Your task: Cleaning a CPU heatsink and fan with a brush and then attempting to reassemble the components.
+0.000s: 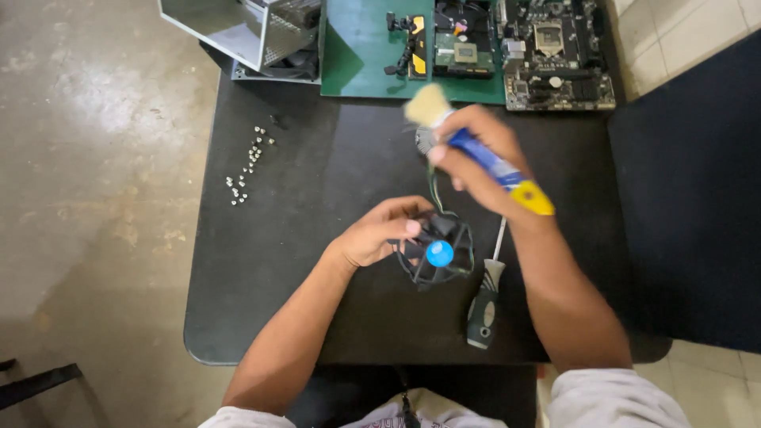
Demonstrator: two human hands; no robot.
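My left hand (379, 231) grips a small black cooling fan (437, 252) with a blue round hub, held just above the black table (317, 206). A thin green and black wire runs up from the fan. My right hand (474, 158) is closed around a paintbrush (483, 158) with a blue and yellow handle; its pale bristles point up and left, above the fan. A round metal part lies partly hidden behind my right hand.
A screwdriver (485, 305) with a grey and black handle lies right of the fan. Several small screws (247, 162) lie at the table's left. At the back are an open metal computer case (246, 36), a green mat (357, 55) and circuit boards (555, 51).
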